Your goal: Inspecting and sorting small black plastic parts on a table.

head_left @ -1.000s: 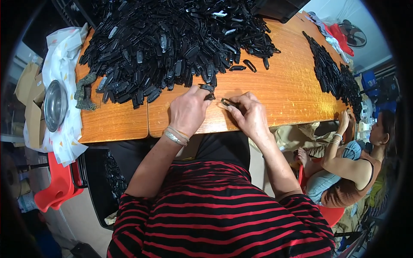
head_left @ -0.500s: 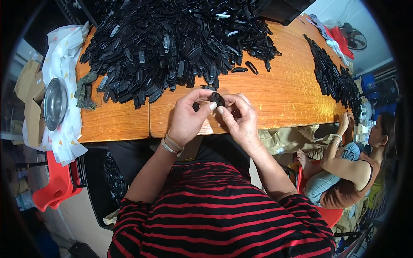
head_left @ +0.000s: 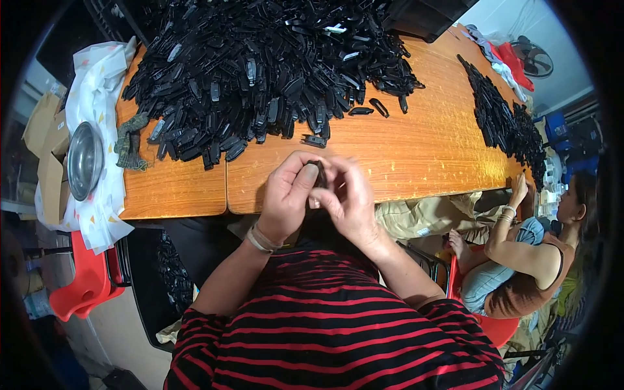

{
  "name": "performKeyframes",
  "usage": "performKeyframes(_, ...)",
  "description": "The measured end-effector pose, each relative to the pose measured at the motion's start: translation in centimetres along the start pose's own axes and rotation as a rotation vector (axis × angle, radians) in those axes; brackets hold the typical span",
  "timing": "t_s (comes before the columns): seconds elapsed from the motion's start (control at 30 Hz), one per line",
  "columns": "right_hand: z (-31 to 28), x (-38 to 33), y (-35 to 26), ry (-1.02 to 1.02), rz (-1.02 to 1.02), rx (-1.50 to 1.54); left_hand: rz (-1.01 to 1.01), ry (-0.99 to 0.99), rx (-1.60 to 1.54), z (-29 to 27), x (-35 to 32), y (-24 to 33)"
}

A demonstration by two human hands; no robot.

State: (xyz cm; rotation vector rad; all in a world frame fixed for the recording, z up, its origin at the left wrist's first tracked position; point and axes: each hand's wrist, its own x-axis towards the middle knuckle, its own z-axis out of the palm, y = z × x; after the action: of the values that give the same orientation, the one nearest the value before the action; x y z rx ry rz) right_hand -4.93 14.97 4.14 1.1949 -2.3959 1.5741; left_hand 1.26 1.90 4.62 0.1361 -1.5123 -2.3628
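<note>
Though they had been apart a second before, the left hand [head_left: 284, 194] and right hand [head_left: 354, 209] had now come together by the edge of the wooden table [head_left: 416, 156]. Between them was a small black piece [head_left: 319, 175], pinched by the left thumb and fingers. The right fingers were bent and blurry, so I couldn't tell if they gripped it. Both hands seemed busy with that one piece.

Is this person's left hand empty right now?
No, the left hand grips a small dark piece, with the right hand close beside it.
</note>
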Motion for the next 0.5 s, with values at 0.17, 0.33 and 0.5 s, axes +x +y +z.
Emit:
performKeyframes(0.17, 2.5, -1.1, -2.1, -0.097, -0.015, 0.138, -0.191, -0.11, -0.012, -2.2, -1.5, 2.4)
performKeyframes(0.33, 5.0, -1.1, -3.4, -0.341, 0.102, 0.2, -0.28, 0.023, 0.415, -7.3, -5.4, 5.4)
performKeyframes(0.5, 3.5, 0.8, 0.7, -0.37, -0.073, 0.138, -0.409, 0.186, 1.392, -15.8, -12.4, 12.0)
